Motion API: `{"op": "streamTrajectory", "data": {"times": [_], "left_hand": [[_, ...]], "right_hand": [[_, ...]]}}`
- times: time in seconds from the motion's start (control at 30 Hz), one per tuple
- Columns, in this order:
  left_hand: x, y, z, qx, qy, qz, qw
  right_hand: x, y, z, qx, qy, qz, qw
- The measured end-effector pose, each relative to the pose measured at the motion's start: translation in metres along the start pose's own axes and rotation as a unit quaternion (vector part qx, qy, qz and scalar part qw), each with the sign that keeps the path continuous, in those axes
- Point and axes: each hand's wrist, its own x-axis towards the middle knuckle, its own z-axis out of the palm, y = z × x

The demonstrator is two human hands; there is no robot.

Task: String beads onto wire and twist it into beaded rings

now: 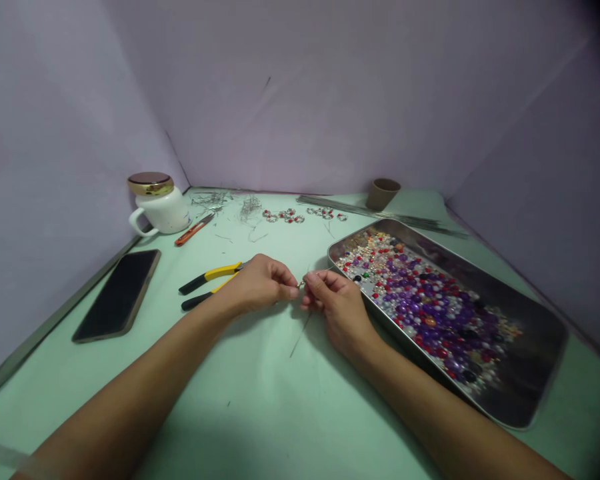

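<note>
The left hand (263, 283) and right hand (339, 303) pinch, fingertips (293, 292) nearly meeting, bare forearms (167, 367) slanting inward

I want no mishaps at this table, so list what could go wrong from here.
The small piece at the fingertips of the left hand and right hand might slip and be hard to find.

The right hand is close beside the tray; a knock could scatter its loose beads.

The pliers lie right by the left hand and could get nudged.
</note>
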Motion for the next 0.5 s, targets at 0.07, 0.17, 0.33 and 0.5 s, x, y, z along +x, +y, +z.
{"op": "streamTrajectory", "data": {"times": [0.07,0.17,0.33,0.5], "left_hand": [[-0.0002,0.0000,-0.0016,-0.018,-0.034,0.001,0.999],[-0.0007,-0.0010,-0.0034,-0.055,-0.093,-0.003,0.994],[0.0013,-0.0051,-0.0049,-0.082,-0.097,-0.002,0.992],[0.0031,-0.0051,-0.0027,-0.077,-0.025,0.019,0.997]], "right_hand": [[-0.0005,-0.0003,-0.0004,0.022,-0.010,0.003,1.000],[-0.0015,-0.0016,-0.0012,0.058,-0.035,0.027,0.997],[-0.0031,-0.0032,0.0003,0.067,-0.025,0.047,0.996],[-0.0039,0.0002,0.0015,0.044,0.010,0.011,0.999]]}}
